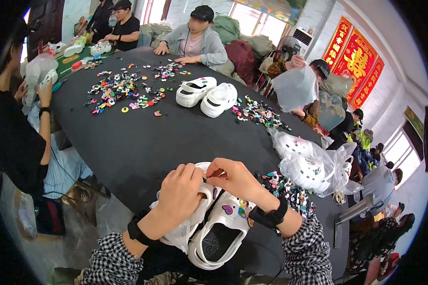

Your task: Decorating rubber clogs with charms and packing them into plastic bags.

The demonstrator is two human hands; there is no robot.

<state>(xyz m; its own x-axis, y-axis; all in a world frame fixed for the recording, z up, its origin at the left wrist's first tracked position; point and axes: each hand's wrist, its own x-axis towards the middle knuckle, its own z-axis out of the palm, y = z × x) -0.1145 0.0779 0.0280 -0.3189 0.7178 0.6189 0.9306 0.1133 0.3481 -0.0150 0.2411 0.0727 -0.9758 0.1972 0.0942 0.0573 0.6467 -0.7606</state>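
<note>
At the near edge of the table, my left hand (181, 190) is closed round the front of a white clog, which it largely covers. My right hand (235, 179) pinches at the same clog's toe; a small dark bit shows by its fingertips, too hidden to name. Beside it lies a second white clog (230, 212), its opening toward me, with a purple charm (227, 209) and several coloured charms on its upper. Some white plastic wrapping (176, 236) hangs below my left hand.
Loose charms (290, 192) lie right of my hands, with more heaps (116, 88) (259, 114) farther off. Another white clog pair (217, 99) stands mid-table. Bagged clogs (304, 164) sit at the right. Several people work round the dark table (176, 142).
</note>
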